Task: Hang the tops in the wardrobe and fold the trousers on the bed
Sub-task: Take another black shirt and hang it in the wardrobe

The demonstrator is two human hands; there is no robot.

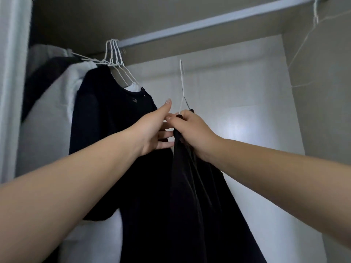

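A black top (195, 186) hangs down from a white wire hanger (182, 82), whose hook points up below the wardrobe rail (199, 25) without touching it. My right hand (191, 130) grips the top's bunched neck together with the base of the hanger. My left hand (152, 130) reaches in from the left with straight fingers and a raised thumb, touching the cloth just beside the right hand. Another black top (106, 120) hangs on the rail to the left.
Several white wire hangers (114, 52) are bunched at the rail's left end, carrying white and dark garments (49, 111). One empty wire hanger (311, 44) hangs at the rail's far right. The wardrobe's side wall (322, 111) stands on the right, its door frame (11, 92) on the left.
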